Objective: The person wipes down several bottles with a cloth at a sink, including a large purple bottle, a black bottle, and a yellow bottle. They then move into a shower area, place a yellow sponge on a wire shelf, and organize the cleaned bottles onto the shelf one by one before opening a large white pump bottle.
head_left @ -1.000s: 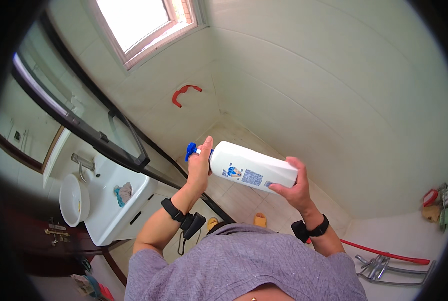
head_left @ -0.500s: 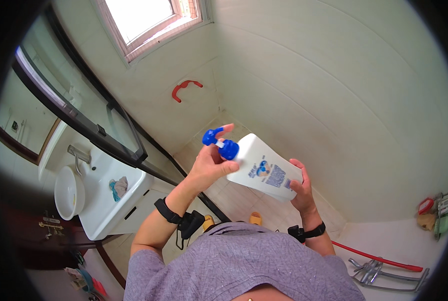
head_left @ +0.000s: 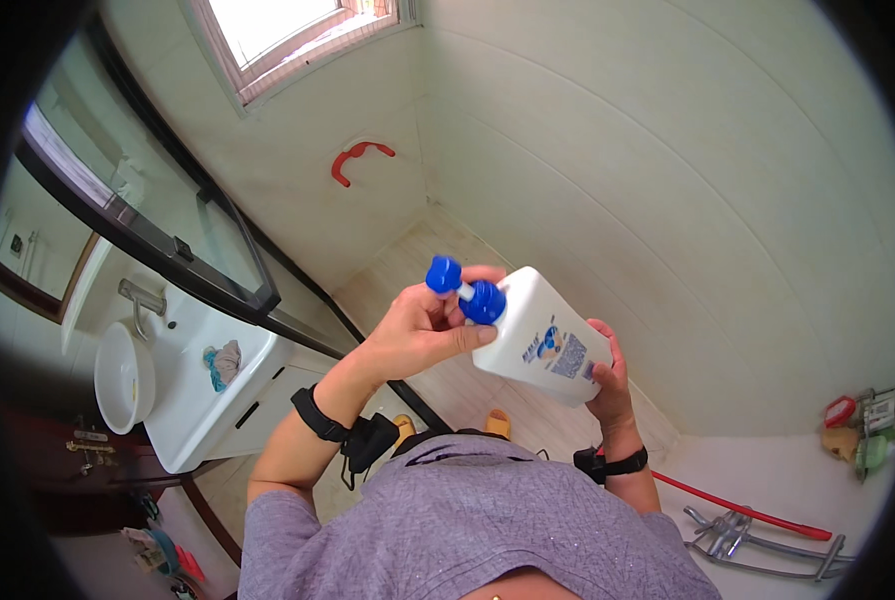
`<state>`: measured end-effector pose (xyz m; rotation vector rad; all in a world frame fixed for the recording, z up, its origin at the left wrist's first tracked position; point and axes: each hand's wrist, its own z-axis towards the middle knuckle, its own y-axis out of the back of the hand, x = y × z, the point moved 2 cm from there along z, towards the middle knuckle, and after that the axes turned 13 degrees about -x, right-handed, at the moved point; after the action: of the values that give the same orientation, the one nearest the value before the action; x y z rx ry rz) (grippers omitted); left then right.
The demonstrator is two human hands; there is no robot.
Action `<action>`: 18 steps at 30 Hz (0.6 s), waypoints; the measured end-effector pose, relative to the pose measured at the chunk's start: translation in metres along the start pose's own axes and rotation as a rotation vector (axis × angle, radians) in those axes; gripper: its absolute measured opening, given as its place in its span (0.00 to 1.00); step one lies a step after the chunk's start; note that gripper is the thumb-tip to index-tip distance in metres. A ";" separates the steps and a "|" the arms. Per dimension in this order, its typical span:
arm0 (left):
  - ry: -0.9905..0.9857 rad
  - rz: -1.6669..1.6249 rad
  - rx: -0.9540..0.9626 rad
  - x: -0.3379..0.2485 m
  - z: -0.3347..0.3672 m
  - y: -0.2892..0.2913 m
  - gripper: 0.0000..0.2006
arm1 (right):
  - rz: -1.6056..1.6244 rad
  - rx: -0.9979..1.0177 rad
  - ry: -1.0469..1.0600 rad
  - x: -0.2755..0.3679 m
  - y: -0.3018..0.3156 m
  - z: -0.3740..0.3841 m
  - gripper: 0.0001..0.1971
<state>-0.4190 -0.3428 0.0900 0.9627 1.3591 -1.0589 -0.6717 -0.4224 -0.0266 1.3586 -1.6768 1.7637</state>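
Observation:
A white pump bottle [head_left: 525, 310] with a printed front is tilted in front of me, its blue pump [head_left: 481, 302] toward the upper left. My left hand [head_left: 417, 328] grips it by the shoulder just below the pump collar, thumb on the front and fingers passing behind. The pump's blue nozzle [head_left: 444, 274] sticks out beyond these fingers. At the bottle's lower end, my right hand [head_left: 611, 388] is closed round the base, with the thumb on the front face. Part of the right fingers is hidden behind the bottle.
On the left are a white sink counter [head_left: 187, 430] with a faucet [head_left: 143, 298], a white basin [head_left: 124, 378] and a crumpled cloth [head_left: 225, 365]. A dark-framed glass door [head_left: 237, 250] stands beside it. A red grab handle [head_left: 360, 155] and a lower-right shower mixer [head_left: 732, 532] are on the walls.
Both hands have carried the bottle slightly right and down in the picture. The pump nozzle now points more toward me, and the left fingers have shifted behind the collar.

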 end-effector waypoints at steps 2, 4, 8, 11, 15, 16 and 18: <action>-0.005 0.252 0.126 0.002 0.003 0.002 0.26 | -0.023 0.002 -0.004 0.003 0.003 -0.001 0.40; -0.023 0.235 0.038 0.006 0.000 -0.007 0.22 | -0.046 -0.001 0.007 0.004 0.006 -0.001 0.40; -0.158 0.110 -0.325 0.005 -0.001 -0.020 0.17 | -0.104 -0.017 0.075 0.009 0.001 -0.001 0.41; -0.263 0.132 -0.538 -0.005 -0.004 -0.026 0.15 | -0.136 -0.047 0.125 0.013 -0.003 -0.003 0.41; -0.170 -0.144 -0.558 -0.018 0.008 -0.004 0.08 | -0.208 -0.161 0.224 0.021 0.012 -0.005 0.41; -0.134 -0.145 -0.489 -0.020 0.009 0.002 0.07 | -0.124 -0.152 0.178 0.025 0.012 -0.006 0.41; -0.142 -0.161 -0.470 -0.021 0.008 0.006 0.09 | -0.044 -0.144 0.131 0.029 0.015 -0.005 0.42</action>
<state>-0.4100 -0.3487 0.1109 0.4305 1.4949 -0.8504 -0.6987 -0.4314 -0.0111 1.1826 -1.6554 1.6354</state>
